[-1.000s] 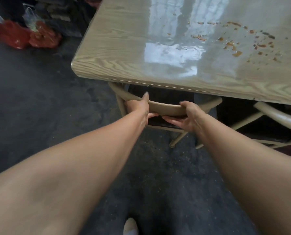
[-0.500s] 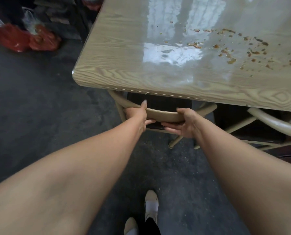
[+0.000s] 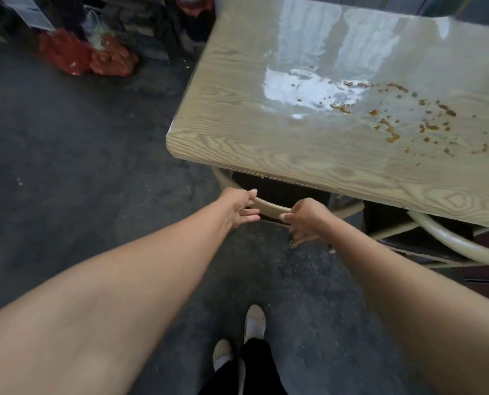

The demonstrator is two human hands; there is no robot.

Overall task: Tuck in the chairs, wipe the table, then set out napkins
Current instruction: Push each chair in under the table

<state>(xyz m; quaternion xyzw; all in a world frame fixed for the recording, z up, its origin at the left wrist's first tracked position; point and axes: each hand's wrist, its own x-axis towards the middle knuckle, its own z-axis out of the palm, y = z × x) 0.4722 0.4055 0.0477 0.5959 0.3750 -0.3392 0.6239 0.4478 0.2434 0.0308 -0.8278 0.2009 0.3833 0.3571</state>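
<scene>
A beige chair [image 3: 271, 207] with a curved back rail stands pushed under the near edge of the wooden table [image 3: 266, 149]. My left hand [image 3: 239, 206] holds the rail's left part, thumb on top and fingers beneath. To its right, my right hand [image 3: 307, 220] rests against the rail with its fingers hanging down, relaxed. Brown spill spots [image 3: 391, 132] are scattered over the glossy tabletop at the right. A second chair [image 3: 448, 240] sits partly under the table further right. No napkins or cloth are in view.
Red plastic bags [image 3: 86, 57] and clutter lie on the dark floor at the back left. My feet in pale shoes [image 3: 254, 323] stand just behind the chair. Open floor stretches to the left of the table.
The chair has slid further under the table. My right hand's fingers have loosened from the rail and now hang down. My view has pulled back, and both feet show.
</scene>
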